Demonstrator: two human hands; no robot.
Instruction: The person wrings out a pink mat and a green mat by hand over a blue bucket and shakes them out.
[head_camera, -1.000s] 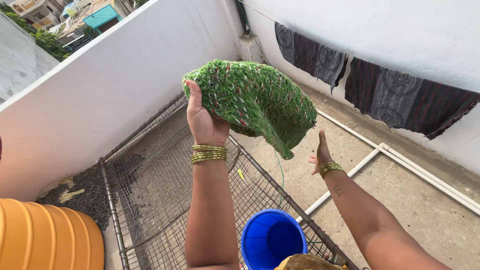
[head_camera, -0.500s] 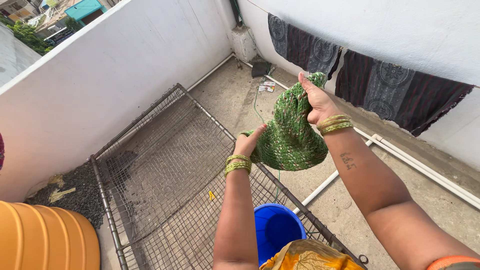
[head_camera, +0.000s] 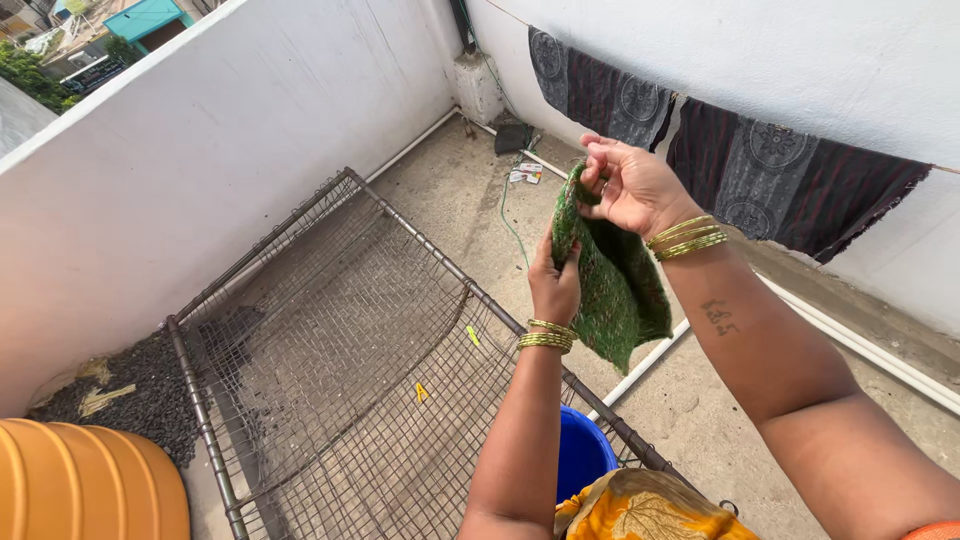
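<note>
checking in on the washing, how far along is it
Done: dark patterned cloths already hang on the line along the wall. In hand: the left hand and right hand both grip a green knitted cloth, held up off the line. Left: that cloth is not yet hung; whether the blue bucket holds more cannot be seen.

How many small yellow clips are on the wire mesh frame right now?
2. One small yellow clip sits near the frame's right rail; the other yellow clip lies lower on the wire mesh frame. The arms may hide others.

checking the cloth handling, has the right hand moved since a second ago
Yes. The right hand rose from low beside the white floor pipe to grip the green knitted cloth near the hanging dark cloths.
</note>
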